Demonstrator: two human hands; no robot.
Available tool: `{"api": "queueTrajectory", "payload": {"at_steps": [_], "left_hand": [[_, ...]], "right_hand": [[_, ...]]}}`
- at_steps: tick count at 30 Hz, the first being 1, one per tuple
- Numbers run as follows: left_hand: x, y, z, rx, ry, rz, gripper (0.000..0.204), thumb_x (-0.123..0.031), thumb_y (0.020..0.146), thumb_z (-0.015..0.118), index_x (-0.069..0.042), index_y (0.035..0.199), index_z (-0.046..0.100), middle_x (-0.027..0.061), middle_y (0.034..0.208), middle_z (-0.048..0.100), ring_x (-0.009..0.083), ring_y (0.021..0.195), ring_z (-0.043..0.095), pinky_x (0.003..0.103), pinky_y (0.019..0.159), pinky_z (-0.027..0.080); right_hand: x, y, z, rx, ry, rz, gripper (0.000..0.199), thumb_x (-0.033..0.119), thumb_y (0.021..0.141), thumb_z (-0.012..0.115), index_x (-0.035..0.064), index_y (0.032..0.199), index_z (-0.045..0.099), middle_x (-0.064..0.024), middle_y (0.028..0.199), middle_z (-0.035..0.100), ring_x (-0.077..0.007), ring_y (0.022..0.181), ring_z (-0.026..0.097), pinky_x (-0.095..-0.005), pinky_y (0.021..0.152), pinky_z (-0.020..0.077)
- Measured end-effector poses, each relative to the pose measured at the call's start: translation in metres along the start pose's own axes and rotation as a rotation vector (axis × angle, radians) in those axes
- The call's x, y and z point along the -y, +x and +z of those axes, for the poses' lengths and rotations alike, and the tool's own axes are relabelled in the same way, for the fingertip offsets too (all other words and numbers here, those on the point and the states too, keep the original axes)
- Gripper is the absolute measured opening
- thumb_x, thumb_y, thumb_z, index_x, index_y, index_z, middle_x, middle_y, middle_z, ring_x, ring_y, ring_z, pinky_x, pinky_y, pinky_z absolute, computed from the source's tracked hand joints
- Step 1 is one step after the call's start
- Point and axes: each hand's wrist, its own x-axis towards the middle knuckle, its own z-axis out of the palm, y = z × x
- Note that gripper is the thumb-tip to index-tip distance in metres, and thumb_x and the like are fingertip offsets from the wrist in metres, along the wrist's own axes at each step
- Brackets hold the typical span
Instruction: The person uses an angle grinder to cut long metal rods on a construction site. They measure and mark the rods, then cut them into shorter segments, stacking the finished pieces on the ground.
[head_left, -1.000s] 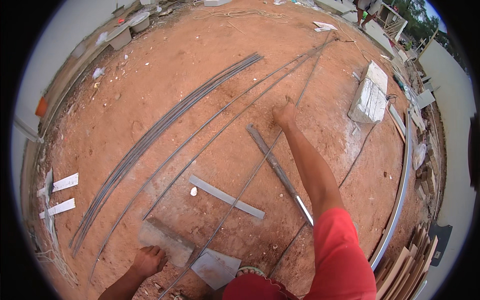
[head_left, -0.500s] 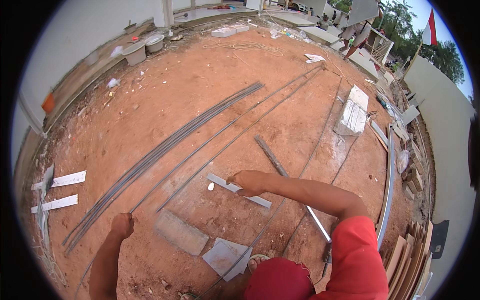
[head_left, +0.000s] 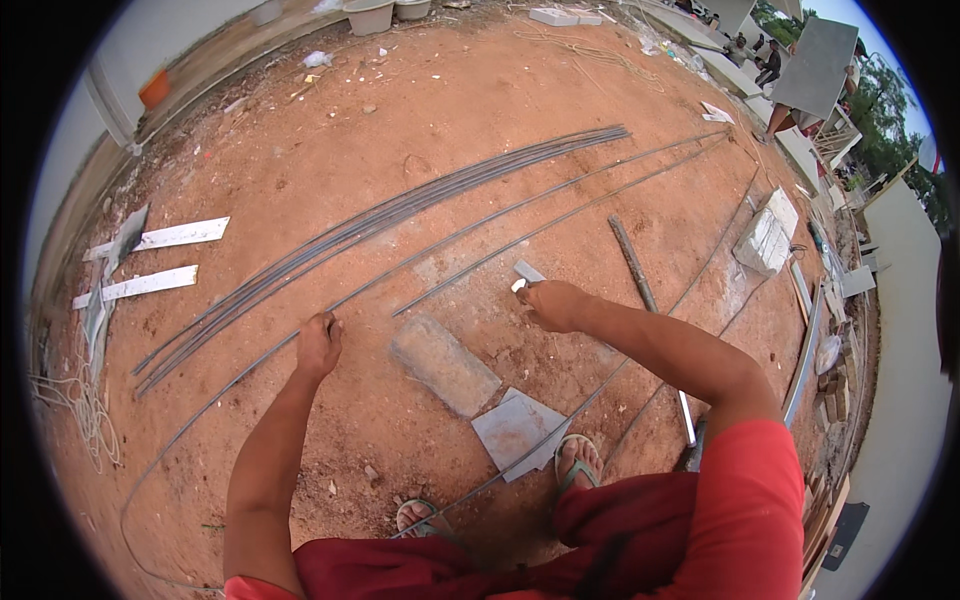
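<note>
My left hand [head_left: 319, 345] is closed around a long thin steel rod [head_left: 430, 248], which lies over the dirt and curves away below the hand. My right hand [head_left: 556, 304] reaches low over the ground. Its curled fingertips pinch a small white lump [head_left: 518, 285]. Just beyond those fingers, the end of a flat grey metal strip [head_left: 529, 270] shows; the hand and forearm hide most of it. Between my hands and closer to me lie a grey slab [head_left: 443, 365] and thin grey square sheets [head_left: 518, 432].
Several bundled steel rods [head_left: 400, 213] lie beyond my left hand. A dark metal bar [head_left: 632, 262] passes under my right forearm. A whitish block [head_left: 768, 232] stands at the right. White strips [head_left: 150, 287] lie at the far left. A person carries a grey panel [head_left: 815, 65] at the back right.
My right hand has shifted from the middle of the metal strip to the white lump at its end. My left hand still holds the rod. The view has swung, and my legs now show.
</note>
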Motion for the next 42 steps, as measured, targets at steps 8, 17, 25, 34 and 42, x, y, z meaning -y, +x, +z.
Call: {"api": "queueTrajectory", "payload": {"at_steps": [8, 17, 25, 34, 42], "left_hand": [[-0.015, 0.029, 0.025, 0.226, -0.011, 0.091, 0.014, -0.009, 0.088, 0.07, 0.004, 0.087, 0.069, 0.0266, 0.089, 0.069, 0.0407, 0.087, 0.069, 0.047, 0.078, 0.052], [-0.105, 0.127, 0.129, 0.322, -0.038, 0.233, 0.021, -0.011, 0.083, 0.076, 0.006, 0.094, 0.072, 0.0278, 0.097, 0.071, 0.0373, 0.095, 0.071, 0.044, 0.083, 0.054], [-0.125, 0.131, 0.18, 0.264, 0.018, 0.304, 0.017, -0.006, 0.082, 0.075, 0.006, 0.091, 0.068, 0.0289, 0.091, 0.069, 0.0441, 0.092, 0.068, 0.046, 0.082, 0.053], [-0.186, 0.102, 0.129, 0.361, -0.323, 0.307, 0.033, -0.02, 0.098, 0.059, 0.006, 0.078, 0.062, 0.0265, 0.073, 0.062, 0.0414, 0.071, 0.064, 0.047, 0.07, 0.048], [-0.249, -0.05, 0.106, 0.402, -0.388, 0.297, 0.035, -0.017, 0.102, 0.054, 0.006, 0.076, 0.055, 0.0296, 0.07, 0.055, 0.0451, 0.066, 0.059, 0.051, 0.064, 0.044]], "right_hand": [[-0.03, -0.073, 0.069, 0.213, 0.032, 0.196, 0.027, 0.021, 0.085, 0.07, -0.0022, 0.099, 0.067, -0.0245, 0.092, 0.071, -0.0422, 0.094, 0.071, -0.05, 0.08, 0.0578], [-0.042, -0.056, 0.065, 0.043, 0.135, 0.368, 0.026, 0.023, 0.085, 0.067, -0.0004, 0.096, 0.07, -0.0221, 0.093, 0.072, -0.0401, 0.095, 0.071, -0.0483, 0.083, 0.0575], [-0.049, -0.081, 0.082, -0.017, 0.215, 0.362, 0.026, 0.023, 0.085, 0.067, -0.0008, 0.095, 0.067, -0.0244, 0.091, 0.07, -0.0425, 0.091, 0.07, -0.0502, 0.08, 0.0562], [-0.124, -0.133, 0.095, -0.324, 0.22, 0.801, 0.041, 0.034, 0.093, 0.065, -0.0069, 0.094, 0.066, -0.0298, 0.091, 0.069, -0.0454, 0.09, 0.069, -0.0516, 0.082, 0.055], [-0.11, -0.073, 0.041, -0.893, 1.546, 1.011, 0.062, 0.052, 0.104, 0.05, -0.007, 0.123, 0.053, -0.0222, 0.085, 0.066, -0.0325, 0.076, 0.07, -0.0444, 0.057, 0.054]]}}
